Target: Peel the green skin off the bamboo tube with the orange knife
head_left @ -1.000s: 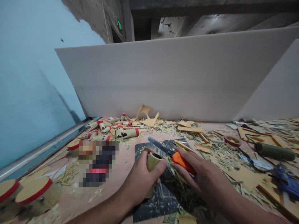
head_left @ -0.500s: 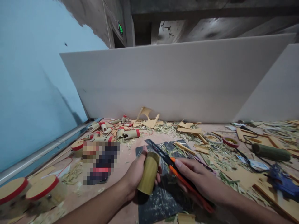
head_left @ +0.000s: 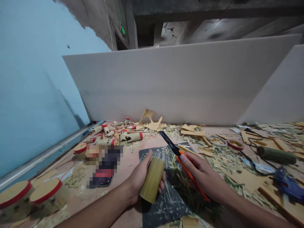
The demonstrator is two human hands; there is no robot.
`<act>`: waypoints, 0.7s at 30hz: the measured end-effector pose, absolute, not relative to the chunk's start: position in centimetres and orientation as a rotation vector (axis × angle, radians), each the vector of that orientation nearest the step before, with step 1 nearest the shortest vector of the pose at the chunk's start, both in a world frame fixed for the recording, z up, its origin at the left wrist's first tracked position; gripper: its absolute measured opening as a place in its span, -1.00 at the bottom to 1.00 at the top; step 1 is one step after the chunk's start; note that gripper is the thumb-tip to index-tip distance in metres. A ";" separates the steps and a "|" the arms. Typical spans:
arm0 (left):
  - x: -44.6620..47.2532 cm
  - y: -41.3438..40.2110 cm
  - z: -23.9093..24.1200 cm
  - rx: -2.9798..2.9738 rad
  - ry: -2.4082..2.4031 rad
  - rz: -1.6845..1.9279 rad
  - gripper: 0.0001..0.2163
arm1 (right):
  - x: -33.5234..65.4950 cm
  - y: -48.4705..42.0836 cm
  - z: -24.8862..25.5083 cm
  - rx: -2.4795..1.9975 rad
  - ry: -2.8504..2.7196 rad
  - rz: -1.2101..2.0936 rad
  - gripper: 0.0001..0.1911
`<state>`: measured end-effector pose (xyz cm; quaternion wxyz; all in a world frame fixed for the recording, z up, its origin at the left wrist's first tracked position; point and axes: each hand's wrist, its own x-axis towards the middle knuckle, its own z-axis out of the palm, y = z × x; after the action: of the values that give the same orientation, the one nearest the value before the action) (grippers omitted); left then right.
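Note:
A short, peeled bamboo tube [head_left: 153, 180] stands tilted in my left hand [head_left: 140, 177], whose thumb lies along its left side while the fingertips curl round its right side. My right hand [head_left: 201, 172] grips the orange handle of a utility knife [head_left: 177, 150] with a long black blade. The blade points up and to the left, beyond the tube's upper end and apart from it. Beneath both hands lies a scuffed black mat [head_left: 161, 210], with green and pale bamboo shavings [head_left: 178, 174] on its right part.
Small red-banded bamboo pieces [head_left: 133, 136] and larger red-rimmed drums [head_left: 46, 190] lie left, near a phone [head_left: 105, 171]. Tape rolls [head_left: 235, 144], a green bamboo length [head_left: 276, 155], a blue clamp [head_left: 288, 183] and wood offcuts cover the right. A white board [head_left: 178, 85] stands behind.
The knife has moved off the tube's upper end, its blade tip now farther up and right. My left hand still holds the tube in nearly the same place.

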<state>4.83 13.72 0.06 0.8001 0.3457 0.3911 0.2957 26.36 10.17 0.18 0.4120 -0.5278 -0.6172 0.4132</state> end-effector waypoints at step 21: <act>4.6 12.2 1.4 1.175 0.794 1.023 -0.46 | 25.9 9.3 0.6 -1.276 -1.469 1.346 -0.48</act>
<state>4.58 12.24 1.41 0.6417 0.5154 0.3482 0.4488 25.87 9.26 0.61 0.3781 -0.4994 -0.5749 0.5265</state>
